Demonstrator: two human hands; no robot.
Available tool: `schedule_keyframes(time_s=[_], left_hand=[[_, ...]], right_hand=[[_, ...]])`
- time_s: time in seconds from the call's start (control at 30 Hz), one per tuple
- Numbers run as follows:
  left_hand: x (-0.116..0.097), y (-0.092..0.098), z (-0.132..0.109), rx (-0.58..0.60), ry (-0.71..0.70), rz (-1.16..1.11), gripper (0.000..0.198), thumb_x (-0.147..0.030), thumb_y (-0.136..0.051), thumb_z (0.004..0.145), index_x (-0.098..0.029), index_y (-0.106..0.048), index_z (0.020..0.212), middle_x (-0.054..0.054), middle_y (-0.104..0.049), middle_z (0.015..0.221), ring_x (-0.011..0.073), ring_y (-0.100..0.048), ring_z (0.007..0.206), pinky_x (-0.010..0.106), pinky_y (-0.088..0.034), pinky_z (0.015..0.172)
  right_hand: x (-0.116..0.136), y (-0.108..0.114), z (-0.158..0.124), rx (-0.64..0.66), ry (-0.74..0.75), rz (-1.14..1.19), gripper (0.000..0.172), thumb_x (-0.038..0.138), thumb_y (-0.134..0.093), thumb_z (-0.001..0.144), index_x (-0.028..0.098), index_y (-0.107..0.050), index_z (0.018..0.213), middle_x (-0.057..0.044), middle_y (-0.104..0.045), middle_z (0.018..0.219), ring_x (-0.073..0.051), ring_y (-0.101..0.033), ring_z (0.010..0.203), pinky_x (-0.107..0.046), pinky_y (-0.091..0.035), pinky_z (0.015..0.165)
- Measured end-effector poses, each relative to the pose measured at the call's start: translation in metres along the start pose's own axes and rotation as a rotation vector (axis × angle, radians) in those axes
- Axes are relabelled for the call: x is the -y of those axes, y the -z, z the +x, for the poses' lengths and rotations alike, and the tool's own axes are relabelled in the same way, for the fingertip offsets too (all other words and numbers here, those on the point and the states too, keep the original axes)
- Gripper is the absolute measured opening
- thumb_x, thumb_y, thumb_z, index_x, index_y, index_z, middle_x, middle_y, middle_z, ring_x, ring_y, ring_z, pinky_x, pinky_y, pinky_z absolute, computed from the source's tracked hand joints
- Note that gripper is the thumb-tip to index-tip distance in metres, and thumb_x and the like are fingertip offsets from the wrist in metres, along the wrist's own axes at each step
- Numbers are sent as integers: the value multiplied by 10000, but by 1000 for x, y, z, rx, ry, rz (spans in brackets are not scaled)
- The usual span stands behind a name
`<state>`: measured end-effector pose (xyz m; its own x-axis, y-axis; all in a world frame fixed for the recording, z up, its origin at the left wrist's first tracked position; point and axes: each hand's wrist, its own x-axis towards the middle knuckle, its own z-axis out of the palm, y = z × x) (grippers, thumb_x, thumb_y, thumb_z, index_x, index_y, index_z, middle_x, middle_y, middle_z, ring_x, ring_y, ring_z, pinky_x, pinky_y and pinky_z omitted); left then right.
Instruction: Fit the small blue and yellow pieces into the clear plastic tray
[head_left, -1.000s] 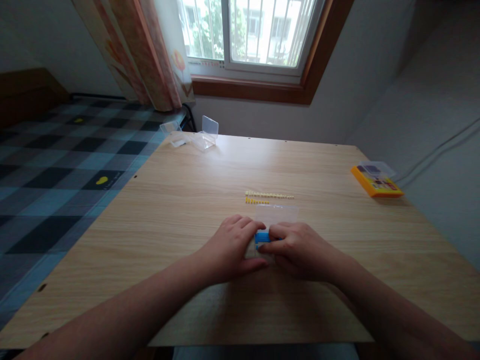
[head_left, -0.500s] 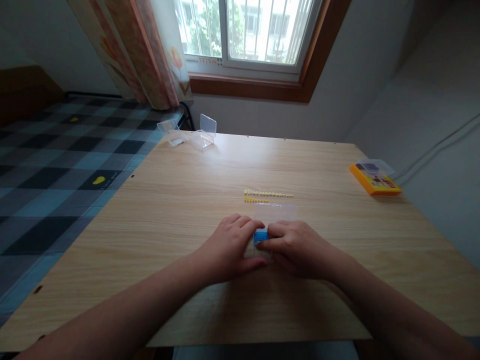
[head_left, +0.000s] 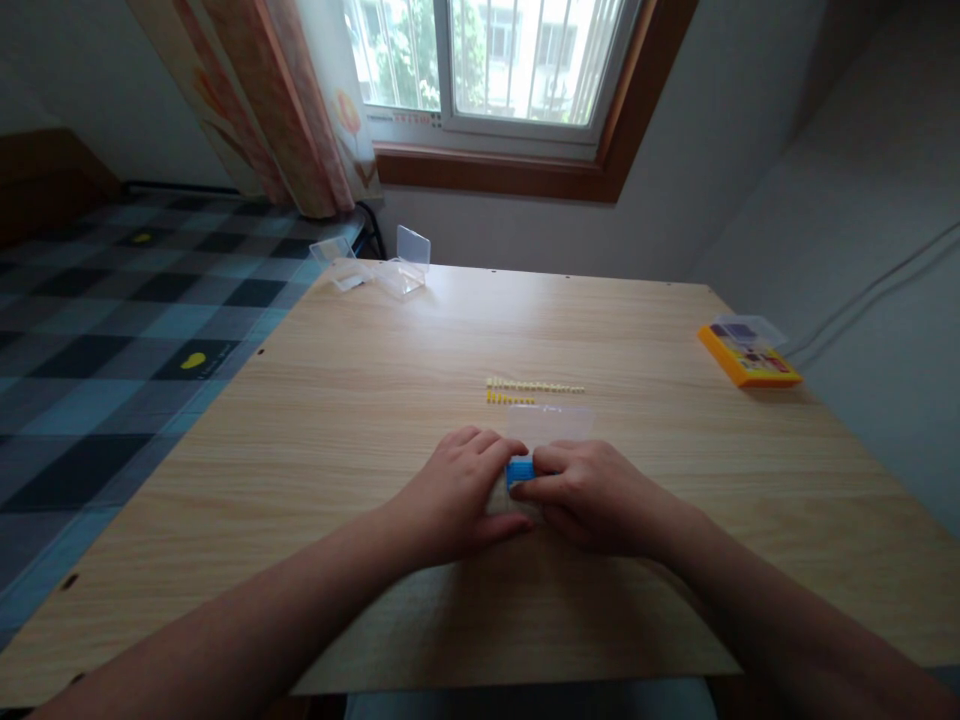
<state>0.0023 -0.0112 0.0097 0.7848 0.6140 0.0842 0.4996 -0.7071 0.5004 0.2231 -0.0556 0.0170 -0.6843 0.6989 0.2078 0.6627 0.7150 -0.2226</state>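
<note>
Beyond a pale wood table (head_left: 337,420), a barred window (head_left: 525,75); to the left, a checked bed (head_left: 112,330). Around the middle of the near half, the blue pieces (head_left: 519,473), apparently several side by side, in or just above a clear case (head_left: 501,500) with its lid (head_left: 551,422) spread out on the far side; hard to tell which. In the right hand (head_left: 589,495), a pinch on the blue pieces, one fingertip on the near side, another on the far side, the rest hidden beneath. Around the left end of the clear case, the left hand (head_left: 469,490), thumb toward the front, fingertips just beside the blue pieces; probably a brace, its firmness impossible to tell. Main risk: an uneven squeeze from the right hand, enough to fan the blue pieces or pop one loose. Also possible: a slackening of the left hand, hence a slide or tilt on a smooth surface. Just past the lid, a yellow row (head_left: 510,398) and a cream row (head_left: 536,386), small and easily scattered by any forward shove. Well apart, the orange box (head_left: 750,360): little danger there.
</note>
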Motion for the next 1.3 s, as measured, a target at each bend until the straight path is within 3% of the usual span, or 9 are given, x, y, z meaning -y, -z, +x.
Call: schedule_keyframes(time_s=[0.3, 0.57, 1.03, 1.3], left_hand=[[2, 0, -1, 8, -3, -2, 559, -443, -846, 789, -208, -606, 1236, 97, -661, 1249, 322, -577, 1181, 496, -436, 1067], [3, -1, -1, 12, 7, 14, 596, -470, -838, 792, -200, -595, 1264, 101, -658, 1261, 328, -572, 1187, 504, -440, 1057], [1, 0, 0, 21, 11, 7, 592, -442, -850, 781, -201, -595, 1258, 95, -661, 1258, 327, -572, 1184, 503, -436, 1054], [2, -2, 0, 11, 4, 5, 579, -451, -839, 791, -202, -598, 1255, 95, -663, 1250, 326, -575, 1174, 503, -437, 1048]], right_hand=[[-3, 6, -9, -34, -12, 23, 288, 102, -527, 802, 223, -766, 908, -24, -621, 779, -163, -499, 688, -312, -319, 631], [-5, 9, -16, 46, -26, 9, 243, 109, -557, 772, 216, -761, 850, -29, -632, 779, -166, -519, 688, -316, -316, 620], [0, 3, -7, -5, 21, 66, 274, 110, -558, 821, 213, -747, 991, -23, -677, 841, -176, -567, 719, -321, -353, 656], [-1, 2, -6, 25, 20, 83, 145, 170, -589, 863, 216, -724, 889, -23, -679, 854, -170, -572, 726, -317, -325, 644]])
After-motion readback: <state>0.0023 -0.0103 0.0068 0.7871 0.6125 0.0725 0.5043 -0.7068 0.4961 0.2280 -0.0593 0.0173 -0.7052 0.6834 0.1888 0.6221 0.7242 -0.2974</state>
